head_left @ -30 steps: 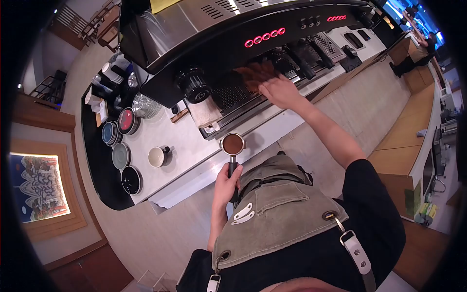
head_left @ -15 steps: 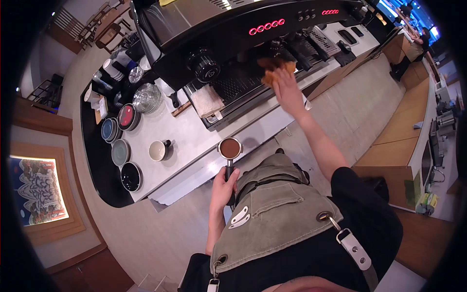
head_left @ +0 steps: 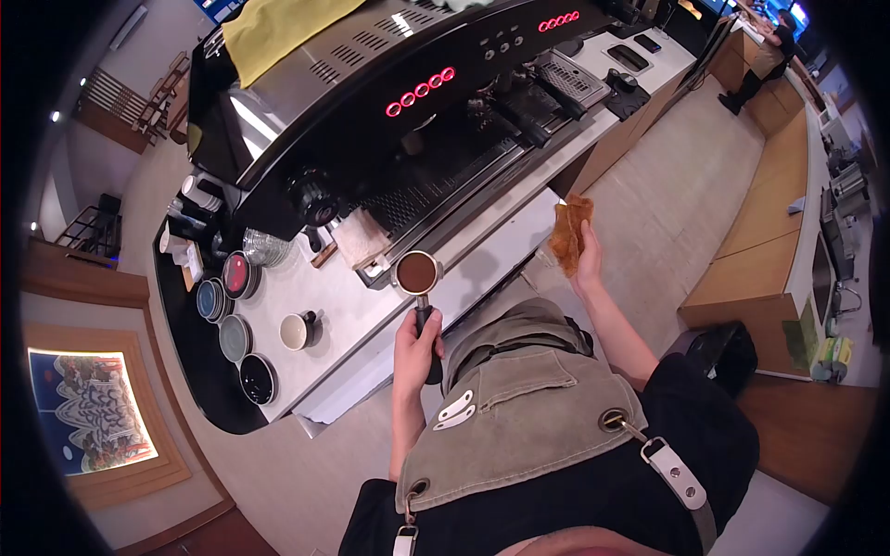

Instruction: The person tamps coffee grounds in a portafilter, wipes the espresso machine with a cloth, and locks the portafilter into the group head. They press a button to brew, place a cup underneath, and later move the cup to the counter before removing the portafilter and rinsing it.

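Note:
My left hand [head_left: 414, 347] is wrapped round the black handle of a portafilter [head_left: 417, 274]. Its basket faces up, filled with level brown coffee grounds, and it hangs over the counter's front edge. In my right hand [head_left: 587, 259] is a crumpled orange-brown cloth [head_left: 569, 233], held in front of the counter, apart from the machine. The large espresso machine [head_left: 436, 139], with lit red buttons, stands across the counter before me. A folded white cloth [head_left: 361, 239] lies at the near left corner of its drip tray [head_left: 431, 190].
On the white counter [head_left: 324, 371] stands a cup [head_left: 296, 331] with a dark handle. Stacked saucers [head_left: 235, 337] and a black bowl [head_left: 258, 379] line the left edge. A yellow cloth [head_left: 278, 37] drapes over the machine's top. A person [head_left: 771, 56] stands far right.
My right hand has drawn back from the machine's drip tray area toward me with the cloth. My left hand still holds the portafilter, slightly further left and higher in view. The view has shifted.

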{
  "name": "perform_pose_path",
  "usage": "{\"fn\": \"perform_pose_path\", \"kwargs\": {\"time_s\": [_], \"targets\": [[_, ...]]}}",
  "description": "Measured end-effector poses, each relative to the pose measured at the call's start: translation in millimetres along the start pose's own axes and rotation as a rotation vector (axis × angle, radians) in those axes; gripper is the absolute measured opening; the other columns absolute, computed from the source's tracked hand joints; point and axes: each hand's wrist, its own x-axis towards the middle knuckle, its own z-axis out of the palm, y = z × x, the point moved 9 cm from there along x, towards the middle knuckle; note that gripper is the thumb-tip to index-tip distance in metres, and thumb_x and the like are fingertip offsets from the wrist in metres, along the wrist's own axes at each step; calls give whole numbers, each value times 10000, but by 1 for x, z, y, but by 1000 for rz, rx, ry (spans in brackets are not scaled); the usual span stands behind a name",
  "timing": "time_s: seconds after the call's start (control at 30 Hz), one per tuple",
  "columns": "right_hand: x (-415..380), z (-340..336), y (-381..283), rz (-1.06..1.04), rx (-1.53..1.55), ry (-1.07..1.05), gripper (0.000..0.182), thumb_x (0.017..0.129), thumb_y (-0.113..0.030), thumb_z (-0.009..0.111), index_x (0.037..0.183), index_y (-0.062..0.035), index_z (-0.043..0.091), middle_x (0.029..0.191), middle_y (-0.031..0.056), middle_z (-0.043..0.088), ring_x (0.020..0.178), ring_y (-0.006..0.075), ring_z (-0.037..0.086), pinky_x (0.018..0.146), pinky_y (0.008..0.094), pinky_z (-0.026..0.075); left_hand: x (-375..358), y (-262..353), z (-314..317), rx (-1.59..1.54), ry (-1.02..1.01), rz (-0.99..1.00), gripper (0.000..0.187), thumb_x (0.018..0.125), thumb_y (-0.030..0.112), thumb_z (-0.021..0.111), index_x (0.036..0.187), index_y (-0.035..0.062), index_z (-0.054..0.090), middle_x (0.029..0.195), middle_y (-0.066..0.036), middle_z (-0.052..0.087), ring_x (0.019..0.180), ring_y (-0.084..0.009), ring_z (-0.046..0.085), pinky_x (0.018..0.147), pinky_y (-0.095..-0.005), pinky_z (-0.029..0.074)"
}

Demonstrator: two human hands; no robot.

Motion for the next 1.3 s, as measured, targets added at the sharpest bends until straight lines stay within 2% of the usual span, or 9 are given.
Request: {"fn": "perform_pose_path", "kwargs": {"time_s": [0.2, 0.3, 0.4, 0.73, 0.87, 0.93, 1.07, 1.1, 1.3], "targets": [[35, 28, 30, -157, -1687, -329, 768, 964, -477, 550, 1470, 68, 359, 1429, 277, 488, 1321, 354, 493, 1150, 379, 327, 41, 21, 60, -50, -12, -8, 256, 992, 272, 622, 944, 35, 538, 741, 0, 521, 508, -79, 495, 474, -250, 421], [-5, 32, -18, 188, -1089, -553, 783, 953, -517, 553, 1469, 45, 380, 1470, 290, 436, 1401, 366, 396, 1171, 394, 286, 55, 37, 86, -9, -32, 3, 247, 995, 279, 618, 992, 44, 545, 761, -4, 530, 509, -73, 502, 470, -243, 435], [-22, -108, 60, 577, -385, -496, 723, 944, -554, 540, 1451, -46, 451, 1384, 256, 536, 1298, 345, 511, 1126, 411, 333, 70, 42, 104, -23, -32, 17, 250, 994, 281, 621, 985, 43, 547, 772, -4, 537, 523, -70, 507, 480, -242, 440], [-14, -277, 46, 643, -1237, -419, 544, 957, -542, 513, 1234, -94, 648, 1162, 197, 676, 1058, 319, 650, 1000, 426, 437, 95, 64, 147, -55, 8, 58, 313, 1010, 264, 591, 1183, 3, 574, 793, -13, 567, 542, -75, 533, 493, -235, 438], [26, -162, -52, 34, -1816, -637, 404, 971, -439, 552, 1115, -84, 682, 1086, 187, 685, 995, 348, 657, 926, 470, 479, 111, 65, 155, -125, 13, 142, 285, 998, 225, 609, 1174, 3, 579, 919, -62, 659, 694, -96, 598, 647, -255, 492], [28, -48, -105, -336, -1382, -520, 282, 1004, -275, 537, 1110, -48, 668, 1006, 152, 688, 957, 301, 673, 835, 415, 520, 115, 73, 161, -200, 11, 171, 274, 990, 209, 621, 1169, 3, 598, 1010, -75, 684, 764, -85, 593, 725, -256, 483], [17, 90, -67, 150, -706, -725, 306, 1018, -259, 534, 1142, 0, 641, 1001, 76, 664, 932, 151, 634, 811, 299, 502, 119, 80, 172, -264, -19, 155, 251, 964, 174, 651, 1153, 9, 646, 1153, -78, 695, 861, -69, 571, 820, -259, 458], [3, 123, -70, 212, -930, -878, 394, 1004, -315, 557, 1182, 33, 603, 1026, 92, 649, 938, 145, 626, 836, 295, 502, 118, 82, 177, -336, -23, 133, 266, 949, 195, 681, 1154, 26, 677, 1040, 8, 671, 898, -52, 549, 787, -227, 438], [-11, 175, -47, 199, -477, -963, 427, 861, -163, 571, 1214, 55, 470, 906, 127, 607, 806, 174, 616, 736, 323, 523, 120, 97, 177, -274, 14, 178, 248, 957, 258, 666, 1019, 18, 648, 1084, -88, 698, 912, -96, 606, 797, -258, 487]]}}
